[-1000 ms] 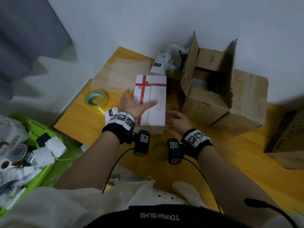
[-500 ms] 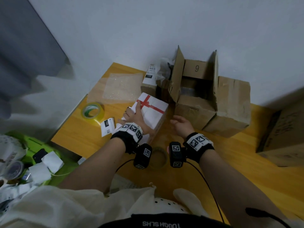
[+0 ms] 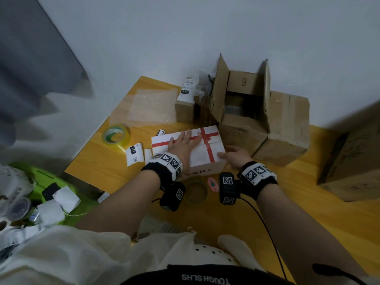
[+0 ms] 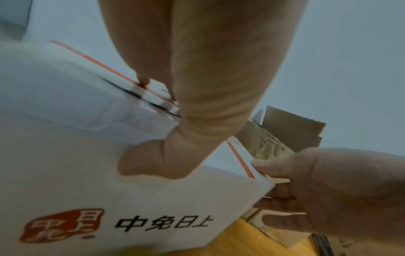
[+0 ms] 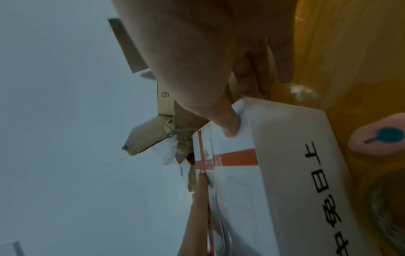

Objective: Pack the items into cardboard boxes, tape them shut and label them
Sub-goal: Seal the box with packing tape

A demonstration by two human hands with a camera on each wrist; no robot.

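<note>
A white box (image 3: 202,155) with a red tape cross lies crosswise on the yellow table (image 3: 102,167), just in front of an open cardboard box (image 3: 242,128) marked 9. My left hand (image 3: 183,145) lies flat on the white box's top, fingers straight along the red tape. My right hand (image 3: 232,156) grips the box's near right corner, thumb on top and fingers down the side. The left wrist view shows the white box (image 4: 87,173), the left hand (image 4: 197,86) on it and the right hand (image 4: 328,190) at the corner. In the right wrist view the thumb (image 5: 228,124) presses the white box (image 5: 285,155).
A green-yellow tape roll (image 3: 116,136), loose labels (image 3: 134,154) and bubble wrap (image 3: 152,108) lie to the left. A clear tape roll (image 3: 195,192) and a pink cutter (image 3: 212,184) sit by my wrists. A small labelled box (image 3: 185,108) stands behind, a large carton (image 3: 353,161) at right.
The white box has been turned from lengthwise to crosswise. My left hand now lies flat on its top, and my right hand has taken hold of its right corner.
</note>
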